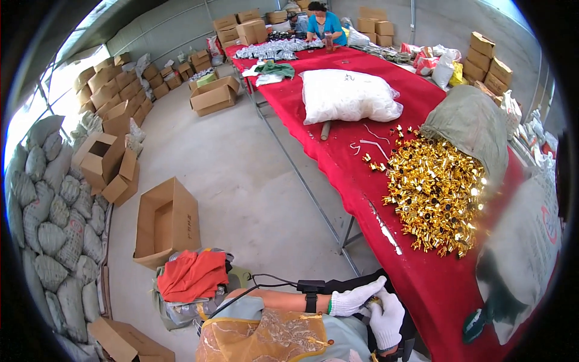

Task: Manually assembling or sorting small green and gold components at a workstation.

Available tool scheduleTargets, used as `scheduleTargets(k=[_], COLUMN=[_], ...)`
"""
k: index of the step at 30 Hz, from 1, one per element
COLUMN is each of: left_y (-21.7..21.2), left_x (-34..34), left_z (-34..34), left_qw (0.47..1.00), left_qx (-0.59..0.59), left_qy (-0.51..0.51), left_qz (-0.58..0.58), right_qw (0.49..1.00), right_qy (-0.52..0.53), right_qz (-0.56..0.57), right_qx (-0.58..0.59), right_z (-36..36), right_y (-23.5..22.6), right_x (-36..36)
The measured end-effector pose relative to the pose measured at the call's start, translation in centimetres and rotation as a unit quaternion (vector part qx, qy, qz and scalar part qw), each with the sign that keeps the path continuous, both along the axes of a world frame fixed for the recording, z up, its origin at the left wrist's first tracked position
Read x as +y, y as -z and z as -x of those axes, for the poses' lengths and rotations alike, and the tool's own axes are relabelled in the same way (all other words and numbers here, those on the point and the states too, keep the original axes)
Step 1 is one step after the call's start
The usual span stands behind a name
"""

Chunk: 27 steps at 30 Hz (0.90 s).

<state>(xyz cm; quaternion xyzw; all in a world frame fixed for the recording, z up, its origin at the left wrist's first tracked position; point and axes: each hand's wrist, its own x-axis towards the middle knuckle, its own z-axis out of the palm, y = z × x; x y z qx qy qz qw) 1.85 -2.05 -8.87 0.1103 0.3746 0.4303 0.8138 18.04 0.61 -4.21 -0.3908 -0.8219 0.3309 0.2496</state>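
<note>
My left hand (353, 301), in a white knit glove, meets my right hand (386, 321), gloved the same way, above my lap at the table's near edge. Both are closed around a small gold-coloured piece (375, 300), mostly hidden by the fingers. Farther off on the red-covered table lies a large heap of shiny gold-coloured metal parts (431, 193), some showing dark centres. The heap spills from the mouth of a grey-green woven sack (473, 127). A few loose gold parts and white strips (375, 146) lie at the heap's far left.
A stuffed white plastic bag (350, 96) rests farther along the red tablecloth (338, 157). At right leans a full white sack (522, 253). An open carton (167, 220) and an orange cloth (194, 276) are on my left. A person in blue (325, 25) sits at the far end.
</note>
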Motion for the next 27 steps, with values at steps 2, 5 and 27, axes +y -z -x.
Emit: scheduleTargets(k=[2,5,27], left_y=[-0.1,1.5,0.3], left_x=[-0.1,-0.3,-3.8], left_z=[0.3,0.3,0.5], left_qw=[0.999,0.999,0.991], left_qx=[0.028,-0.002,0.044], left_qy=[-0.020,-0.031,-0.068], left_qz=[0.007,-0.014,-0.109], right_qw=[0.996,0.991,0.997], right_qy=[0.003,0.046,0.015], right_qz=[-0.061,-0.114,-0.073], right_qx=[-0.071,-0.052,0.008], right_z=[0.8,1.4,0.7], right_y=[-1.3,-1.9,-1.0], right_x=[-0.7,-1.2,-5.1])
